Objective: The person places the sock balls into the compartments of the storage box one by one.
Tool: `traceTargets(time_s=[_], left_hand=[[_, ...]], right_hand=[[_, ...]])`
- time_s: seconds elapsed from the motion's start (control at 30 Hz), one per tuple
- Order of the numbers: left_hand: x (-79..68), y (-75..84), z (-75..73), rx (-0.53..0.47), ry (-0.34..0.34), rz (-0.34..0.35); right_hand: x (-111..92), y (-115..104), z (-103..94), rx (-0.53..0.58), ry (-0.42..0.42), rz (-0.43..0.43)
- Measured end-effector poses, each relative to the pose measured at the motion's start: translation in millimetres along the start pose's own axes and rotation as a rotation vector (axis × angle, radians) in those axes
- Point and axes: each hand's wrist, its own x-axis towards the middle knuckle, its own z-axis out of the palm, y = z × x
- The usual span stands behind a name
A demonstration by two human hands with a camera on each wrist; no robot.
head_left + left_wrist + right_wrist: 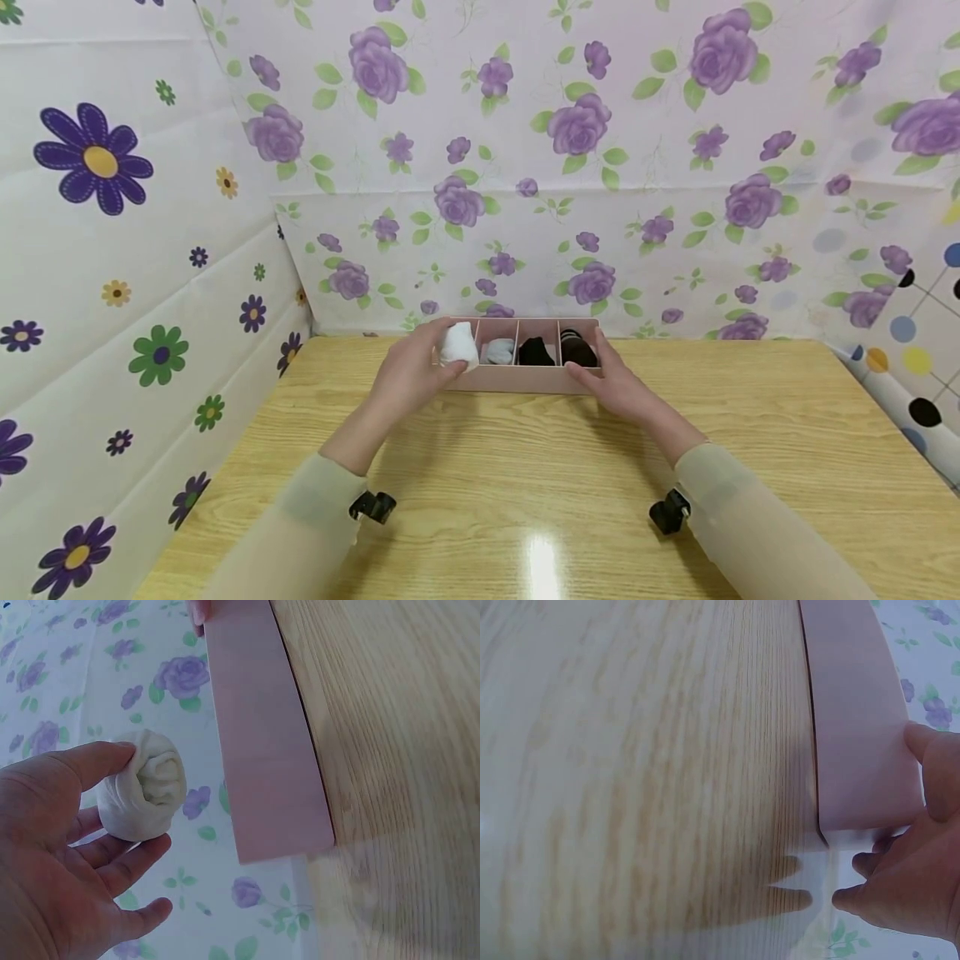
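My left hand (408, 367) pinches a rolled white sock (142, 787) between thumb and fingers. In the left wrist view the roll is clear of the pink divided box (266, 742), whose left end is close by; in the head view it overlaps the leftmost compartment. At the box's other end, my right hand (618, 387) grips the corner, thumb (922, 746) over the front rim and fingers around the end wall. Inside are a light grey rolled sock (498, 352), a black sock (535, 353) and a dark brown one with pale stripes (576, 350), each in its own compartment.
The box stands at the back of a wooden table (517, 475), close against a floral cloth (480, 167). Another flowered sheet (135, 250) hangs along the left side. Small black cameras (372, 506) are strapped at both wrists.
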Motion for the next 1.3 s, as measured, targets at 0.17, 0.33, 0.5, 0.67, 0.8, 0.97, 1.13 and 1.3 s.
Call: traceTargets(time_s=[0.17, 0.33, 0.5, 0.67, 0.8, 0.97, 1.13, 1.3], left_hand=[[14.3, -9.9, -0.5, 0.009, -0.014, -0.032], [27.3, -19.0, -0.2, 0.017, -0.027, -0.037], [37.0, -26.4, 1.8, 0.025, -0.051, -0.035], [45.0, -31.3, 5.7, 0.010, -0.078, -0.045], [50.6, -35.1, 9.1, 0.017, -0.090, -0.045], [55.5, -41.1, 12.9, -0.008, -0.120, -0.057], [57.9, -48.3, 16.4, -0.013, -0.144, -0.053], [58.3, -55.1, 20.5, 0.009, -0.137, -0.050]], right_hand=[[-3.2, -1.8, -1.6, -0.009, -0.006, 0.019], [-4.0, -3.0, -1.8, -0.012, -0.010, 0.013], [-4.7, -3.9, -0.9, -0.008, -0.007, 0.021], [-3.7, -3.0, -0.4, -0.012, 0.000, 0.023], [-2.6, -2.3, -0.4, -0.009, -0.001, 0.022], [-1.6, -0.1, -0.7, 0.003, -0.008, 0.013], [3.1, 11.3, 0.2, 0.023, -0.006, -0.014], [5.7, 15.9, 1.3, 0.032, -0.005, -0.038]])
